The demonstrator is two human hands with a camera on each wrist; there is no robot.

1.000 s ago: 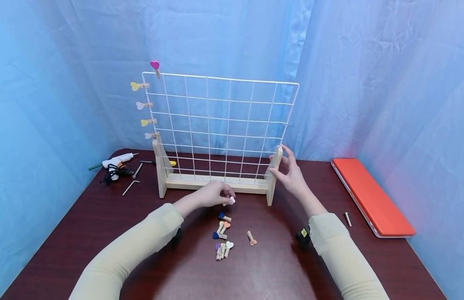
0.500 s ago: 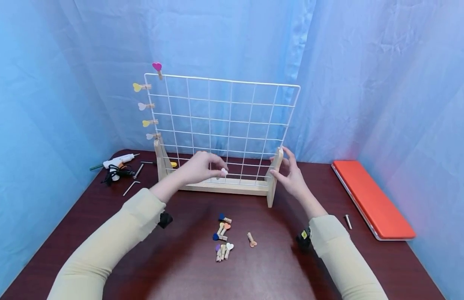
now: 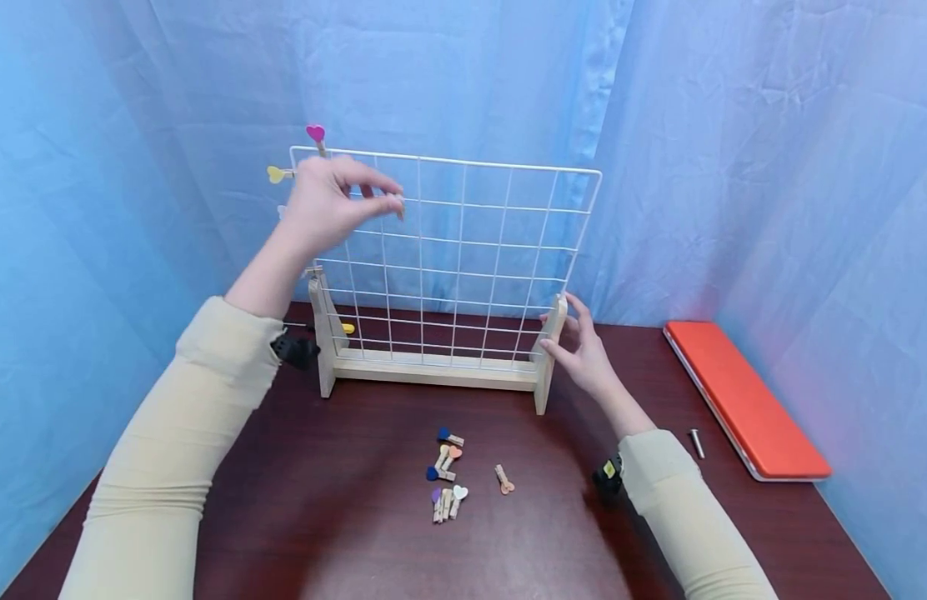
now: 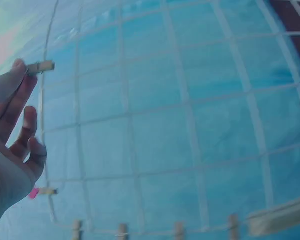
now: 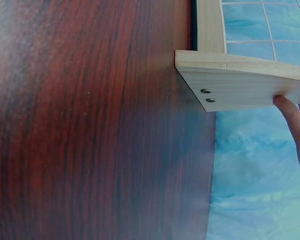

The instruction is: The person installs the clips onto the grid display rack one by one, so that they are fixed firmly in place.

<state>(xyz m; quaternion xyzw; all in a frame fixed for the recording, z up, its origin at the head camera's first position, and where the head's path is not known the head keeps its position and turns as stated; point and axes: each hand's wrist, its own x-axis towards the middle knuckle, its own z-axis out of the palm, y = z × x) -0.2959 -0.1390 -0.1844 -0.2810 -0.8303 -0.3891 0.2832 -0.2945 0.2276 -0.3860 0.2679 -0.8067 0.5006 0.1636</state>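
My left hand (image 3: 324, 204) is raised before the upper left of a white wire grid (image 3: 463, 162), pinching a small wooden clothespin (image 4: 44, 66) between thumb and forefinger. In the left wrist view the clothespin's end overlaps the grid's edge wire; whether it clips on is unclear. A pink heart clothespin (image 3: 316, 132) sits on the top wire, a yellow heart clothespin (image 3: 275, 174) on the left side; my wrist partly hides others below. My right hand (image 3: 586, 358) holds the right wooden upright (image 3: 543, 375) of the grid's stand, thumb in front, fingers behind.
Several heart clothespins (image 3: 447, 475) lie loose on the dark table (image 3: 358, 517), with an orange heart clothespin (image 3: 504, 479) apart to their right. A red case (image 3: 744, 400) and a bolt (image 3: 696, 443) lie at the right. A yellow handle (image 3: 348, 328) shows behind the stand.
My left hand has risen from the table with the clothespin, going up and left to the grid's upper part. The right hand keeps its hold on the upright.
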